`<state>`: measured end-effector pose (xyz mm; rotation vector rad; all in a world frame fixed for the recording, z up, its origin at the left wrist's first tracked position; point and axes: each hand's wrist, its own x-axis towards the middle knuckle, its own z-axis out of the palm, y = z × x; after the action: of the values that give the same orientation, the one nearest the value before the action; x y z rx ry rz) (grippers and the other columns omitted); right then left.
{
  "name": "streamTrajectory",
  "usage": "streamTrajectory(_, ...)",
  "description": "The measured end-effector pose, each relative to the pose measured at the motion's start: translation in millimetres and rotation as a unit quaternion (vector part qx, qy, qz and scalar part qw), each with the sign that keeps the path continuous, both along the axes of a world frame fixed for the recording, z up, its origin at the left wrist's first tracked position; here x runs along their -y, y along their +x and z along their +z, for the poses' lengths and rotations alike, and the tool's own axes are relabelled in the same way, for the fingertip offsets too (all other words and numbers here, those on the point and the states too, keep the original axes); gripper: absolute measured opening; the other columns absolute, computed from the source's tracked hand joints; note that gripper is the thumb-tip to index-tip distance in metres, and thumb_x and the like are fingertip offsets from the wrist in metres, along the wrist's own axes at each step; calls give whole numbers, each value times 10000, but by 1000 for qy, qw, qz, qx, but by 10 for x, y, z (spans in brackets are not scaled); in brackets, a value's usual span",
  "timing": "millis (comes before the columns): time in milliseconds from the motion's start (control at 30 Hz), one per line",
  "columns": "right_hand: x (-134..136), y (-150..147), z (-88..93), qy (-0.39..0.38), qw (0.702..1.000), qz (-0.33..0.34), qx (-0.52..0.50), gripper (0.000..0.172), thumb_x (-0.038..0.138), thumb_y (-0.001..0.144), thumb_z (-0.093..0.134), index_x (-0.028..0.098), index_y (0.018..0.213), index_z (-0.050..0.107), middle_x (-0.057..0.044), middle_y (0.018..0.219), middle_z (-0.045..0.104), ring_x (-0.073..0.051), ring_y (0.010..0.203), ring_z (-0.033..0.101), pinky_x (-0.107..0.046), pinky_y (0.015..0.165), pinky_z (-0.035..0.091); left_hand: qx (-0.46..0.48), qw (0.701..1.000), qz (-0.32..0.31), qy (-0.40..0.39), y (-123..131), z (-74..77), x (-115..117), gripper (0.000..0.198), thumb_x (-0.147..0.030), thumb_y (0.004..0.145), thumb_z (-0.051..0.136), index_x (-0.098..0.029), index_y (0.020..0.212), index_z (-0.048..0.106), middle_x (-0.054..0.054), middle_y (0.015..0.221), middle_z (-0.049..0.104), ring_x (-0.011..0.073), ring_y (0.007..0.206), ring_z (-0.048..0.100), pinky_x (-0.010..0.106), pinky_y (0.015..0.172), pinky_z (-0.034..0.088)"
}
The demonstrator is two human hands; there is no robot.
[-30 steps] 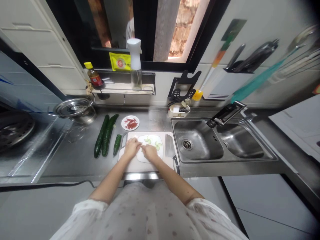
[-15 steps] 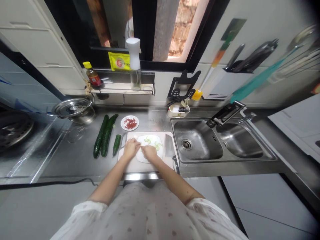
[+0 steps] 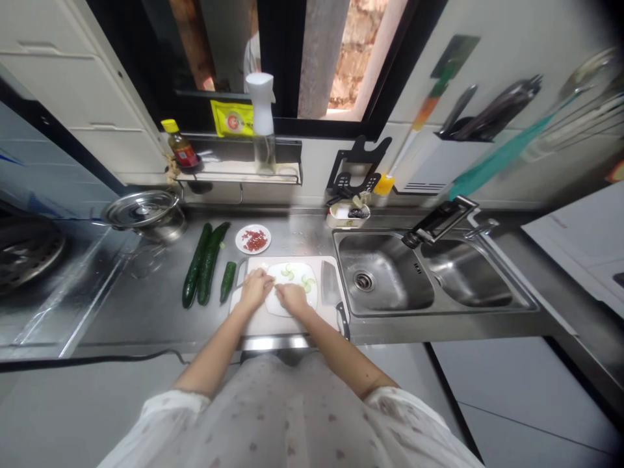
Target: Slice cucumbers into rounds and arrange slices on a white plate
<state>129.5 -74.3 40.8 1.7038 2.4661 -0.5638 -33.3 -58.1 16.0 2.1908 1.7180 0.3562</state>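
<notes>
My left hand (image 3: 255,288) and my right hand (image 3: 292,298) rest side by side on a white cutting board (image 3: 273,320), over the near edge of a white plate (image 3: 312,296). Both hands have their fingers curled down; what they hold is too small to make out. Several pale cucumber slices (image 3: 297,277) lie on the plate just beyond my fingers. A cleaver (image 3: 331,289) lies flat along the board's right side, handle toward me. Left of the board lie two long cucumbers (image 3: 202,263) and a short cucumber piece (image 3: 227,281).
A small dish of chopped red chilli (image 3: 253,239) sits behind the board. A double steel sink (image 3: 419,279) with a black tap (image 3: 439,221) lies to the right. A lidded pot (image 3: 146,213) stands at the left, a bottle shelf (image 3: 238,170) on the wall.
</notes>
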Motion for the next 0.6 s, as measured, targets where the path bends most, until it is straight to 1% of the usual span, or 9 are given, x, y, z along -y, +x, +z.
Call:
streamTrajectory(233, -20, 22, 32, -6, 1000, 10, -1, 336, 315, 972, 363, 228, 1130, 646, -90, 1019, 709, -200, 961, 635, -265, 765, 407, 0, 1000, -3, -3, -3, -1, -1, 250, -331, 881, 526, -259, 1026, 716, 77, 991, 572, 237, 988, 496, 373, 898, 355)
streamTrajectory(433, 7, 34, 23, -1, 999, -37, -19, 344, 346, 975, 350, 224, 1144, 624, -78, 1027, 704, -186, 951, 633, -249, 747, 400, 6, 1000, -1, -4, 0, 18, 6, 257, -331, 889, 513, -259, 1030, 716, 73, 981, 574, 234, 993, 497, 368, 895, 359)
streamTrajectory(600, 6, 19, -5, -7, 999, -26, -20, 341, 356, 969, 360, 229, 1140, 627, -79, 1045, 702, -192, 962, 630, -253, 744, 402, 6, 1000, -2, -3, -3, 24, 2, 251, -327, 883, 521, -259, 1026, 716, 71, 982, 577, 235, 989, 498, 374, 898, 359)
